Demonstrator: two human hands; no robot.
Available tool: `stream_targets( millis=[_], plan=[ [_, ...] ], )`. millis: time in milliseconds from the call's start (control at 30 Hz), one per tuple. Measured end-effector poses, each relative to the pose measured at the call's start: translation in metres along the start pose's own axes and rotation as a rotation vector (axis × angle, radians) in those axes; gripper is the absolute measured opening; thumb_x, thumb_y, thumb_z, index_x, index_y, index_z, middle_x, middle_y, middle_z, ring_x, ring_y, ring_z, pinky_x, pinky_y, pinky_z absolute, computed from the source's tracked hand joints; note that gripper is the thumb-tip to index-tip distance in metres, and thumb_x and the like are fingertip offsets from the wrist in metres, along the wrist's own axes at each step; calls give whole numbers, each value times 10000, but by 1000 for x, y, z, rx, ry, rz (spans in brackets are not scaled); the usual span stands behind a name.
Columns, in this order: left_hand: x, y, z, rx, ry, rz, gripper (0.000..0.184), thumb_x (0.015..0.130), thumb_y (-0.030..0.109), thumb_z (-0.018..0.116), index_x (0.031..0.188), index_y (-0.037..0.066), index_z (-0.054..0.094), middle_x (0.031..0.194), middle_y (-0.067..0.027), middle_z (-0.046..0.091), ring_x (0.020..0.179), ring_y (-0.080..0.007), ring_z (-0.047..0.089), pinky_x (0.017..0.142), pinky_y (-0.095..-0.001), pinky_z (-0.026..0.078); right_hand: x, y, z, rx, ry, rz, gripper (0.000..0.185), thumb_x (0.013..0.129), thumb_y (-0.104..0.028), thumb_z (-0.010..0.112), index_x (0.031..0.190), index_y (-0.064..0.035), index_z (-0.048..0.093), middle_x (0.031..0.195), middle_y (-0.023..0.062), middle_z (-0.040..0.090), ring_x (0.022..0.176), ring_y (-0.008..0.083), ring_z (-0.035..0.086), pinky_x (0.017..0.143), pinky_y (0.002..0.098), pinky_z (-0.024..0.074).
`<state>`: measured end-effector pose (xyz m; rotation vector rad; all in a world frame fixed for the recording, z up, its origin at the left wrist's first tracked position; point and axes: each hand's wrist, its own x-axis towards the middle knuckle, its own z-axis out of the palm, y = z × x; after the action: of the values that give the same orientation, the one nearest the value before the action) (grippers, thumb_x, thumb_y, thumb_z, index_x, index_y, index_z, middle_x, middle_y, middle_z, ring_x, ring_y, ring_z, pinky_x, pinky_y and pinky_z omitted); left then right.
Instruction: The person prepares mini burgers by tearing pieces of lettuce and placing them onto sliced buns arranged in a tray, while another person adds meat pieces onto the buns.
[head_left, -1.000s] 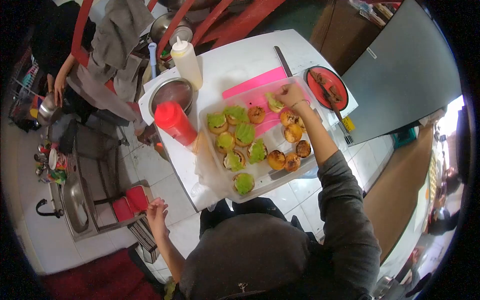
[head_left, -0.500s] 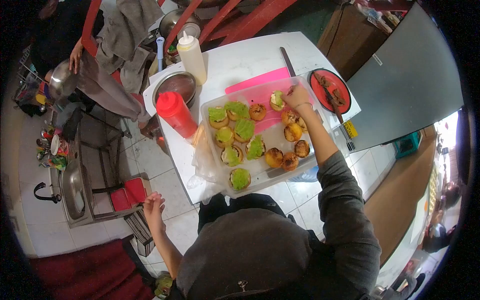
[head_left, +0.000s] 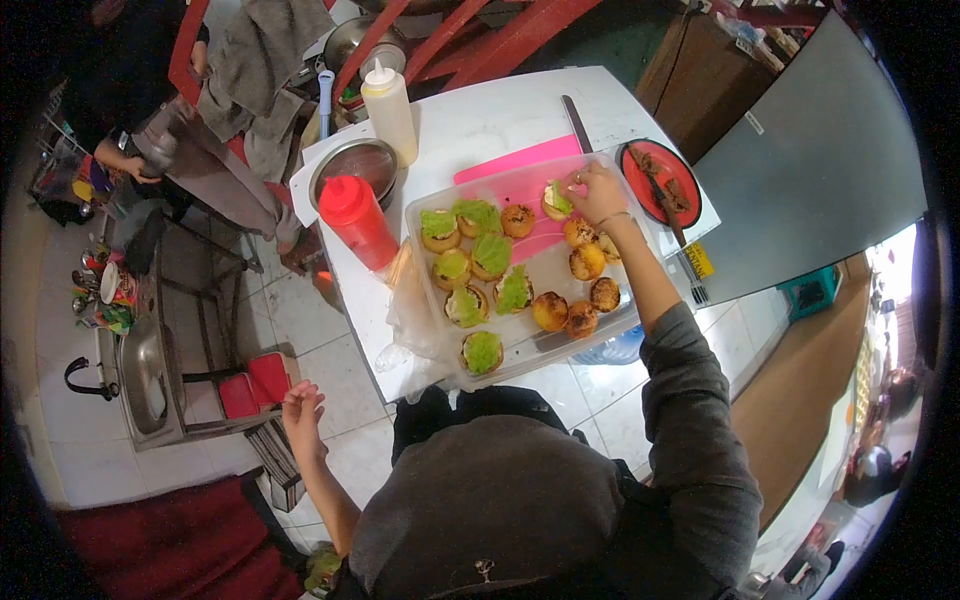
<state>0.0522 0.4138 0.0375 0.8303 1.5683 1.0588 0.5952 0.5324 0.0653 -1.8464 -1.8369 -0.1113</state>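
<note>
My right hand [head_left: 597, 194] reaches into the far right part of a clear plastic tray [head_left: 445, 378]. Its fingers are pinched at the edge of a piece of lettuce [head_left: 556, 196] lying on a bun half spread with white sauce. Several other bun halves topped with lettuce [head_left: 484, 351] fill the tray's left side. Toasted bun halves without lettuce [head_left: 549, 311] sit to the right, below my right forearm. My left hand [head_left: 303, 405] hangs off the table's left side, fingers loosely bent and apart, holding nothing.
On the white table [head_left: 500, 105] stand a red squeeze bottle [head_left: 357, 222], a pale squeeze bottle [head_left: 389, 115] and a metal bowl [head_left: 353, 168]. A red plate [head_left: 675, 185] holds meat and a utensil. A knife [head_left: 576, 122] lies by a pink board [head_left: 515, 158]. Another person [head_left: 150, 170] stands far left.
My right hand has shifted slightly up at the same bun, showing more of its fingers. My left hand has barely moved. The other person's hands and metal bowl have moved.
</note>
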Motion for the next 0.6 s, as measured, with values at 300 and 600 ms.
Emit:
stream_targets(
  millis=[300, 600],
  plan=[
    [-8, -3, -7, -14, 15, -16, 223, 788, 213, 604, 978, 126, 525, 911, 20, 562, 811, -101, 529, 710, -254, 371, -4, -1, 3, -72, -148, 74, 180, 650, -239, 677, 801, -144, 657, 796, 104, 513, 799, 265, 509, 741, 369, 417],
    [17, 9, -33, -16, -61, 57, 212, 789, 204, 600, 970, 124, 524, 906, 25, 558, 804, -90, 525, 695, -232, 367, -8, -30, -26, -223, -307, 260, 723, 621, -428, 674, 1228, -163, 386, 1060, 101, 559, 1024, 307, 475, 843, 477, 361]
  ],
)
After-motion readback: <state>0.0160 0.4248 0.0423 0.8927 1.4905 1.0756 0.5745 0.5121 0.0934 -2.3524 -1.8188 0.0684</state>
